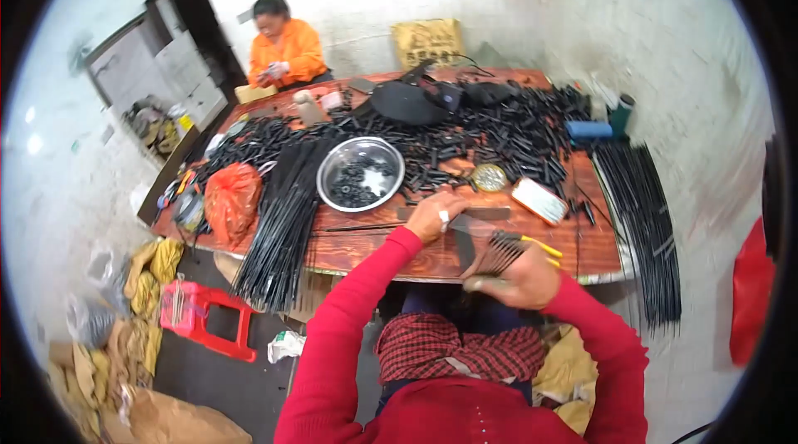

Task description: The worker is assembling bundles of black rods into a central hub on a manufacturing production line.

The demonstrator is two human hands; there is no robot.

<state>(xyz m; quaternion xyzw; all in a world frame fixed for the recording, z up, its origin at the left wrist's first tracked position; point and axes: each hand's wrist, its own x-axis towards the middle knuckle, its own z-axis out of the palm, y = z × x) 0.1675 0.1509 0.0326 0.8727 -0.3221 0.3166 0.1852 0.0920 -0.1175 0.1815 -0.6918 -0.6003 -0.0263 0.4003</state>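
Bundle of thin dark rods (497, 251): clenched in right hand (519, 278) above worktop (366, 244) edge, long axis running up-left, tips fanning toward left hand (436, 215), which rests curled on the worktop, grip unclear.

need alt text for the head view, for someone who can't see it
A person in red sleeves holds a fan of thin dark rods in the right hand, while the left hand rests on a wooden table. The table holds a metal bowl, black parts and long rods; another person in orange sits at the far end.
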